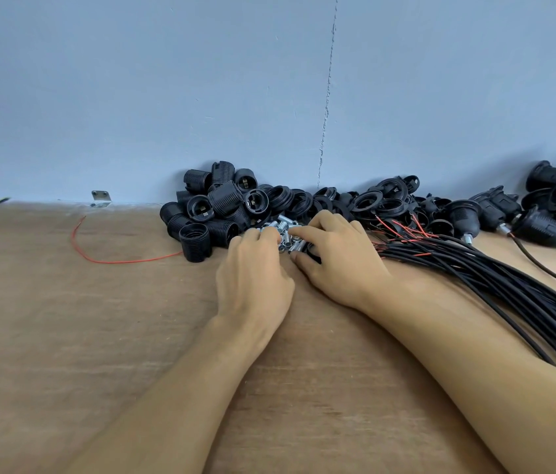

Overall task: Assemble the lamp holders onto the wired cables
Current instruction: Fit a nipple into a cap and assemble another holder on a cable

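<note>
Left grip (256,268), right grip (334,254) touching metal tubes (285,221) beside lamp holders (201,208).

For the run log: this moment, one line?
stage: parts pickup | left hand: fingers on metal tubes | right hand: same pile, grasp unclear | cable bundle: beside right forearm | lamp holders: heaped by wall

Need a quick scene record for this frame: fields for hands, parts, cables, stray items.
hands: left hand and right hand both at the metal fittings, grasp unclear
lamp holders: black pile left of the hands, against the wall
cables: black bundle on the right, red ends near the right hand
finished units: holders already on cables, far right
stray: loose red wire on the table, left
</note>
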A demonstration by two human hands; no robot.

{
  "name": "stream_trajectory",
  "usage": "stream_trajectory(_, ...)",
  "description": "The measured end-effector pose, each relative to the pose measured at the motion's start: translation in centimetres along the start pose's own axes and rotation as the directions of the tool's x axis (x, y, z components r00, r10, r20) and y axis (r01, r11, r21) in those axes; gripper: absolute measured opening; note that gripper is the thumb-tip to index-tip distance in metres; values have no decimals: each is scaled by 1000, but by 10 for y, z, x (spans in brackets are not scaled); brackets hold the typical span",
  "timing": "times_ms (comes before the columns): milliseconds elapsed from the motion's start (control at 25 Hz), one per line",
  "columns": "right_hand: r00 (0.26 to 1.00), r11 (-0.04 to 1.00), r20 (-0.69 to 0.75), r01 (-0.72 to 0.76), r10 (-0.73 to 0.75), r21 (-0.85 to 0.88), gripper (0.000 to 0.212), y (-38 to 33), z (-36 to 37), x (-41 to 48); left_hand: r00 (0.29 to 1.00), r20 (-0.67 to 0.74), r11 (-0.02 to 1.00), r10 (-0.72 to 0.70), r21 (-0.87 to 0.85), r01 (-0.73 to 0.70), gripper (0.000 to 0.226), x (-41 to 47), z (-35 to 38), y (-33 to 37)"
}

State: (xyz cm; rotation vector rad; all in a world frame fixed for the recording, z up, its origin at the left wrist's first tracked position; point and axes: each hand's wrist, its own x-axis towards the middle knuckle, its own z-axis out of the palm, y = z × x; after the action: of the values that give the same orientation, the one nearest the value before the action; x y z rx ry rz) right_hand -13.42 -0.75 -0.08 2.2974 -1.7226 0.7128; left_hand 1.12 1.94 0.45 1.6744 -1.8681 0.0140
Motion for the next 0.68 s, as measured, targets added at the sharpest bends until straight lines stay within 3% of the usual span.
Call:
stream_trajectory(200,995,995,-28,-97,97,2,39,4,1,-1,993,45,991,-112,79,109,25,2,2,-3)
stream_trajectory(400,994,994,-26,-104,104,19,33,6,1,-1,997,43,997,-57,59,55,20,2,3,-2)
stream_trajectory(600,990,984,-1,-139,140,110,26,7,0,0,998,-19,983,-63,-173,59,3,2,7,-6)
stream_trajectory(680,989,978,-11,-147,151,146,24,7,-2,0,992,-24,936,-125,-333,110,12,5,9,-7)
